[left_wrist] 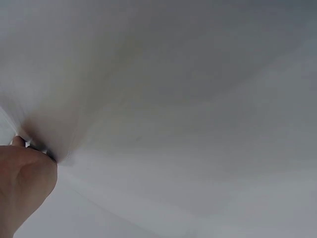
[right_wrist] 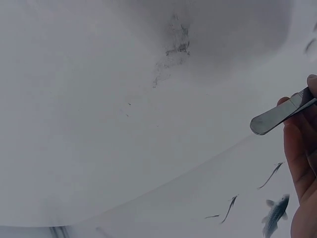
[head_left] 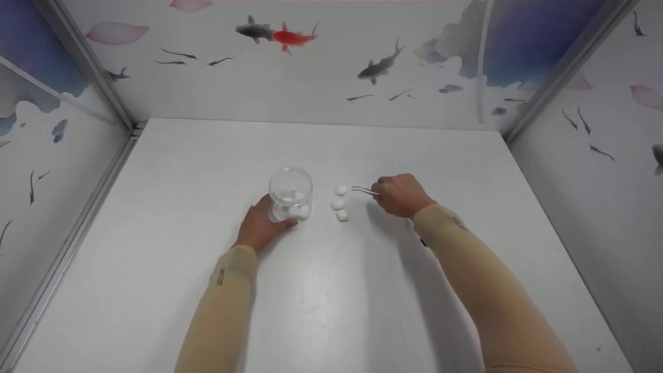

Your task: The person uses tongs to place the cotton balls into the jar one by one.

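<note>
A clear glass jar (head_left: 291, 178) stands upright on the white table, with a few white cotton balls (head_left: 304, 211) low inside it. My left hand (head_left: 262, 226) holds the jar near its base, thumb in front and fingers at the left side. To the jar's right, three cotton balls (head_left: 339, 204) lie in a short column. My right hand (head_left: 403, 195) grips metal tweezers (head_left: 363, 190), whose tips point left beside the farthest ball and hold nothing. In the right wrist view the broad end of the tweezers (right_wrist: 277, 118) sticks out of the fingers.
The white tabletop (head_left: 311, 311) reaches back to a wall panel (head_left: 311, 93) printed with fish. Further printed panels close off the left and right sides. A small dark object (head_left: 423, 242) shows partly beside the right forearm.
</note>
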`<state>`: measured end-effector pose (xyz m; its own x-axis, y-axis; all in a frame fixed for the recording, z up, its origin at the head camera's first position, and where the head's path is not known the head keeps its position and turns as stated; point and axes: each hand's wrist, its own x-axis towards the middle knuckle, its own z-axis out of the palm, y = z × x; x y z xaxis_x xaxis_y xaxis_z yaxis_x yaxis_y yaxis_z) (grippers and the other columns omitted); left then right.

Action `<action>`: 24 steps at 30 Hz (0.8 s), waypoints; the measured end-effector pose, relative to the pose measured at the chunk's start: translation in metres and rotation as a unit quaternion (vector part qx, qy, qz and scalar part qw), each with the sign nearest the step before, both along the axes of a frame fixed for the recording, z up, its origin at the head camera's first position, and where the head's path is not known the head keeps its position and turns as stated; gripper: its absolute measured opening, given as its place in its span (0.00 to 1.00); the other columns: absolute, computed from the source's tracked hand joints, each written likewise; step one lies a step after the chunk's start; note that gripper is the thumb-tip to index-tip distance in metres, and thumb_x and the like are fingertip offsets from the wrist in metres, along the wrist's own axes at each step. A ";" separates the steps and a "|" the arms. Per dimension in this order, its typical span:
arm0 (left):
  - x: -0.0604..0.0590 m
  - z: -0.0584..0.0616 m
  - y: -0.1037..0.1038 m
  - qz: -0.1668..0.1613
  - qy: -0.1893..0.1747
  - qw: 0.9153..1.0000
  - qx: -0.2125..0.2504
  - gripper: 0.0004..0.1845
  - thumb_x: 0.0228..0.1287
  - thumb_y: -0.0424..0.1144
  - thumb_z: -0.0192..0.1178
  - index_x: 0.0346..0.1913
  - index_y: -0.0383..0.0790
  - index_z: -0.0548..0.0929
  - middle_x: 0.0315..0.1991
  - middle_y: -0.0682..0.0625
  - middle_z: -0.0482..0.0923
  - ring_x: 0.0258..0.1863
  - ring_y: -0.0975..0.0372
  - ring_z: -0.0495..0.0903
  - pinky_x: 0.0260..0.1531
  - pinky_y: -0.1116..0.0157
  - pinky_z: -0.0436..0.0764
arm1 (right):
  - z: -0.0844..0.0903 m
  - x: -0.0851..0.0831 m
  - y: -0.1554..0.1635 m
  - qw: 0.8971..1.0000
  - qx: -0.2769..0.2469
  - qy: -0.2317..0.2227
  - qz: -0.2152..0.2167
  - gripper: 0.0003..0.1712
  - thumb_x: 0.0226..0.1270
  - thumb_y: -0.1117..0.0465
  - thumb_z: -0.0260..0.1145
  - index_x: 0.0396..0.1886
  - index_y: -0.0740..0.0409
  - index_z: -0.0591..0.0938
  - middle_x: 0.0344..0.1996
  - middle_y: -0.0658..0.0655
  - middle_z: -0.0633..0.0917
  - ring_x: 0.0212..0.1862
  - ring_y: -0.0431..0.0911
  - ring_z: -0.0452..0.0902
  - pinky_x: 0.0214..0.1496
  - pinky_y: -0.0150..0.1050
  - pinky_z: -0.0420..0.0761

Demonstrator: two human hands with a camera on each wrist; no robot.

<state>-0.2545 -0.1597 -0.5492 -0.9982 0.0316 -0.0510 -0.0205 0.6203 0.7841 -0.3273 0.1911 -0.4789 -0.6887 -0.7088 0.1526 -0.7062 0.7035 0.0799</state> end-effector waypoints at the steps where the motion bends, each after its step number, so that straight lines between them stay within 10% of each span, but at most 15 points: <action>1: 0.000 0.000 0.000 0.001 -0.001 1.000 -0.001 0.53 0.53 0.60 0.73 0.78 0.46 0.59 0.75 0.49 0.62 0.75 0.55 0.56 0.77 0.57 0.40 | -0.001 0.000 -0.001 1.000 0.000 -0.003 0.000 0.04 0.66 0.64 0.69 0.37 0.58 0.89 0.28 0.54 0.86 0.25 0.46 0.81 0.31 0.43 0.85; 24: 0.002 0.004 0.002 0.002 -0.004 1.000 -0.012 0.52 0.55 0.59 0.73 0.78 0.43 0.59 0.74 0.48 0.62 0.75 0.55 0.56 0.77 0.58 0.39 | -0.011 -0.012 -0.026 0.997 0.076 0.034 -0.005 0.05 0.65 0.61 0.71 0.36 0.58 0.88 0.27 0.54 0.85 0.24 0.47 0.80 0.25 0.43 0.83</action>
<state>-0.2526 -0.1579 -0.5447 -0.9979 0.0255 -0.0590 -0.0291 0.6388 0.7689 -0.3393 0.1655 -0.4895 -0.6882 -0.7199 0.0901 -0.6883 0.6871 0.2327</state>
